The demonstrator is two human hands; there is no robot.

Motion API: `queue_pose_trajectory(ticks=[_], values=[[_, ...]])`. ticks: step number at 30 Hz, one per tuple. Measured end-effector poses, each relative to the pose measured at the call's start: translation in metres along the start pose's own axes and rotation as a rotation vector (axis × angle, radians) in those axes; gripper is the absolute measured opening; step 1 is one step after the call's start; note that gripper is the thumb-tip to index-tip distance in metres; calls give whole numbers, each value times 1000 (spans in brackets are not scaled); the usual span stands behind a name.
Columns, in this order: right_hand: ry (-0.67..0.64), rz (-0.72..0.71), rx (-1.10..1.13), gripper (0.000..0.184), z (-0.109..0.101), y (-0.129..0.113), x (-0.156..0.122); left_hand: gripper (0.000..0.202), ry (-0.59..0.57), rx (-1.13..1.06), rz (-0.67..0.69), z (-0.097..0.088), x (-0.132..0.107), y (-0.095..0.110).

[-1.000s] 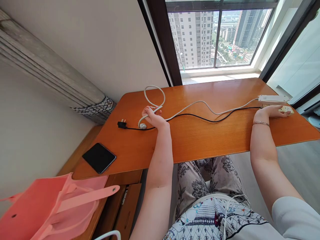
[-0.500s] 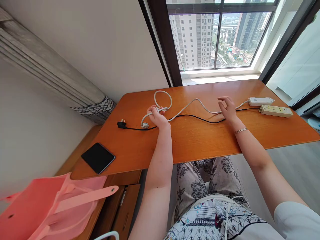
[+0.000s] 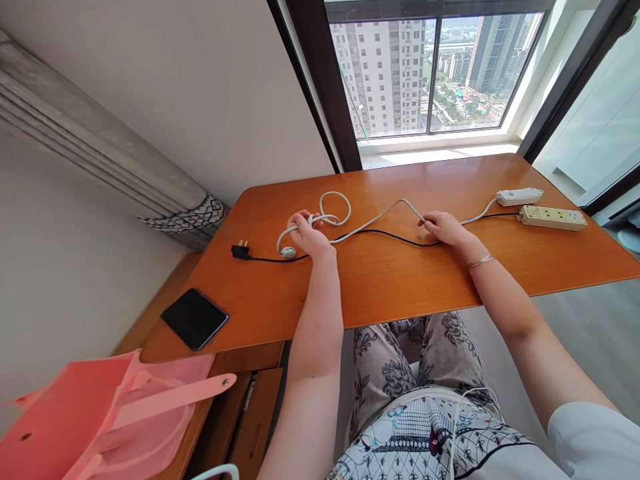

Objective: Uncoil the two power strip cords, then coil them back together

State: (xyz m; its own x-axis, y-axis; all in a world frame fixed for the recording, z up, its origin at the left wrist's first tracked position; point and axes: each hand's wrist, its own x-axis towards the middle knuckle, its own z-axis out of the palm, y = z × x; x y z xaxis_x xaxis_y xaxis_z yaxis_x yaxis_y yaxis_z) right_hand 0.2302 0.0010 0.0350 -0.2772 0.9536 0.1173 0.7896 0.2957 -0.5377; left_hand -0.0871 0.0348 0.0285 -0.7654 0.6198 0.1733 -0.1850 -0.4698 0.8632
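A white power cord (image 3: 373,222) runs in loops and bends across the wooden table (image 3: 390,280). My left hand (image 3: 309,237) is closed around its looped part, beside the white plug (image 3: 288,253). Farther right, my right hand (image 3: 443,228) pinches the same cord between thumb and fingers. The cord leads on to a white power strip (image 3: 520,197) at the right. A black cord (image 3: 395,236) passes under the white one and beneath both hands, from a black plug (image 3: 241,251) to a cream power strip (image 3: 553,218).
A dark tablet or phone (image 3: 195,319) lies at the table's left front corner. Below it hangs a pink bag-like item (image 3: 100,413) beside wooden drawers (image 3: 255,413). A window (image 3: 435,73) stands behind the table, and a tied curtain (image 3: 125,153) hangs at the left.
My right hand has lowered and closed on the white cord, where its fingers were apart before. The left hand, still holding the loop, has shifted slightly left.
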Motion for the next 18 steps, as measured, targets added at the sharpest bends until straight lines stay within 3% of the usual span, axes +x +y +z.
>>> queue_pose_trajectory(ticks=[6,9,13,18], values=[[-214,-37,-57,20,-6,-6,-7,21,53,-17,-10,1,1,5],[-240,-65,-153,14,-4,-10,-8,22,64,13,-36,2,2,6],[-110,-50,-196,12,-1,-11,-7,24,50,46,-40,1,3,4],[133,17,-93,20,-5,-11,-8,27,16,48,-21,-2,7,2]])
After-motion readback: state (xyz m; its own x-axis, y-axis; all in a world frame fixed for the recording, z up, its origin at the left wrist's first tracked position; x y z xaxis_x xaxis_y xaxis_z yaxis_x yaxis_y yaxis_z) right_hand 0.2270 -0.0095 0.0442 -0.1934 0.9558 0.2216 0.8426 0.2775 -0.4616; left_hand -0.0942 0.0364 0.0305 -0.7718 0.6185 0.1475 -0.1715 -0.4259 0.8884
